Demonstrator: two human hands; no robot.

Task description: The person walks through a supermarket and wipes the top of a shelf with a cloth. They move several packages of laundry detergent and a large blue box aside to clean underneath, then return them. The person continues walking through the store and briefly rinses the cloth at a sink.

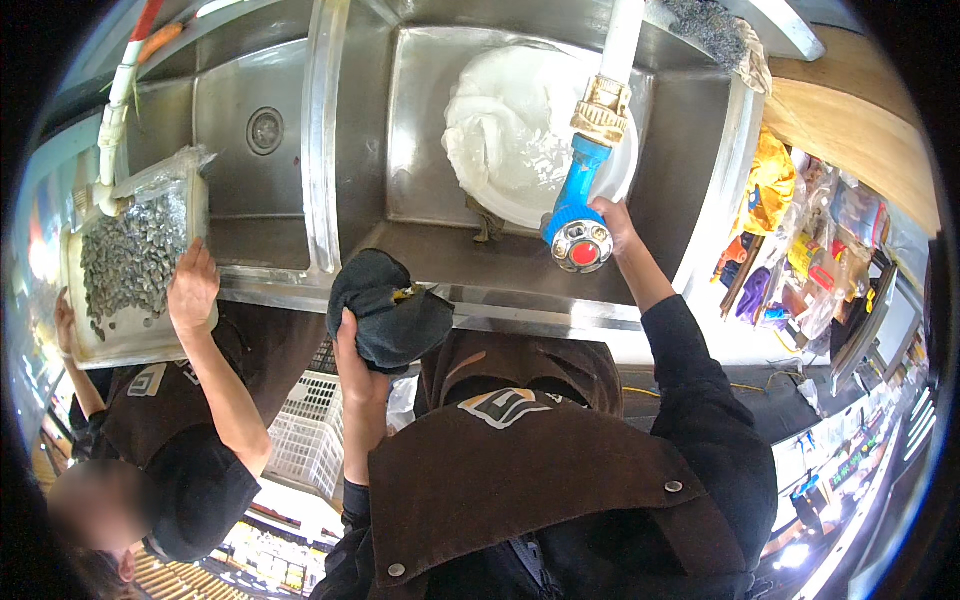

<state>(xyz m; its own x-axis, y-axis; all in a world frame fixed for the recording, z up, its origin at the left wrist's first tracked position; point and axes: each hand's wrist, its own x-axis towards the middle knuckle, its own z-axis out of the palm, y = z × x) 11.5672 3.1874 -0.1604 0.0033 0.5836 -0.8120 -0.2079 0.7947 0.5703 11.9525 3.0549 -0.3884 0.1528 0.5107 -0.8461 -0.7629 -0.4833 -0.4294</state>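
My left hand [355, 360] holds a bunched dark cloth [386, 315], possibly a cap, at the front edge of the sink; a small yellowish patch shows on it. My right hand [616, 225] is partly hidden behind a blue nozzle [579, 202] with a red centre, which hangs from a white pipe by a metal coupling [601, 111]. Whether the fingers grip the nozzle or the rim behind it cannot be told. Behind the nozzle a round white basin [630, 161] rests in the steel sink [420, 180], with wet whitish material [502, 120] in it. A dark rag [486, 221] hangs below the basin.
At left a co-worker's hands [193, 289] hold a tray [142, 349] of small dark shellfish beside the second sink basin [247, 187]. A steel divider [322, 142] separates the basins. Bags and bottles [817, 255] crowd the right side. White plastic crates [307, 431] stand below at left.
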